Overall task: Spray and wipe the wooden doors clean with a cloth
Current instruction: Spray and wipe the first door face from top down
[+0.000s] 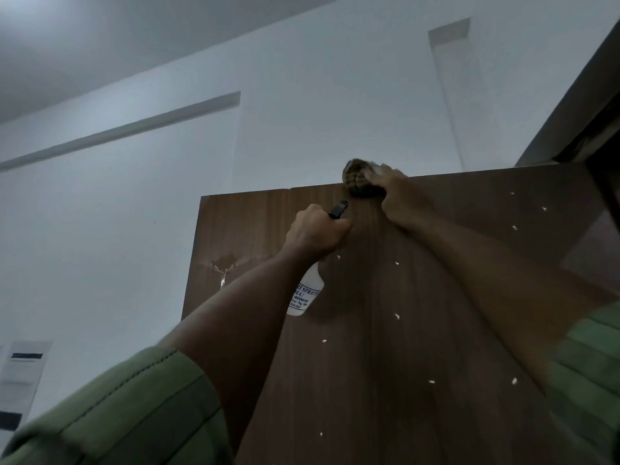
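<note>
A dark brown wooden door (419, 297) fills the middle and right of the view, its top edge near the upper centre. My right hand (394, 193) grips a bunched dark cloth (355, 177) and holds it against the door's top edge. My left hand (317, 231) is curled round the neck of a white spray bottle (307, 293), whose black nozzle (338, 209) points up toward the cloth. The bottle hangs below my fist, close to the door face. Small pale flecks dot the wood.
A chipped, scuffed patch (223, 263) marks the door's left edge. White wall (302, 112) and ceiling lie behind and to the left. A dark door frame (577, 105) slants at the upper right. Papers (20, 380) hang on the wall at lower left.
</note>
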`<action>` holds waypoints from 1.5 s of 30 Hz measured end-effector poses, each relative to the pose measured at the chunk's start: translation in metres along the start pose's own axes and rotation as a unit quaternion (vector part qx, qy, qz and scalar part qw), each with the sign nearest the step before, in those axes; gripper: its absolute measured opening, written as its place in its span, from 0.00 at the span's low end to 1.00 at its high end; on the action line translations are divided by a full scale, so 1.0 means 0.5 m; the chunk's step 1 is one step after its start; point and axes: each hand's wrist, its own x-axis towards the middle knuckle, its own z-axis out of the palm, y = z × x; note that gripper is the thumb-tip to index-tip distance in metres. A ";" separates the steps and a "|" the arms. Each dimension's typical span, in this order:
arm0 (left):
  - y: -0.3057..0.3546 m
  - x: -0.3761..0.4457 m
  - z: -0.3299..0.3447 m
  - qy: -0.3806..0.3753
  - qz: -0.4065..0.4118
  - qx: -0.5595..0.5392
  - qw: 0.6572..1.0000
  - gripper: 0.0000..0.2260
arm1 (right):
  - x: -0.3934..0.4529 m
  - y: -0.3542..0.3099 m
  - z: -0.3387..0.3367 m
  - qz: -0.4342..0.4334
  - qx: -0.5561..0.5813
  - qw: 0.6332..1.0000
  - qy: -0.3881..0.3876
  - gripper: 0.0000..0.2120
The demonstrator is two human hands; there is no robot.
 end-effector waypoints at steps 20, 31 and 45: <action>0.067 -0.007 0.066 -0.011 0.000 0.012 1.000 0.17 | -0.111 0.088 -0.035 -0.153 -0.028 0.985 -0.070 0.45; 0.057 0.005 0.143 -0.038 -0.005 -0.033 0.999 0.23 | -0.122 0.209 -0.063 -0.144 -0.032 0.986 -0.076 0.52; 0.131 0.032 0.178 -0.023 0.000 -0.004 1.000 0.19 | -0.069 0.241 -0.132 0.016 0.014 1.000 0.017 0.44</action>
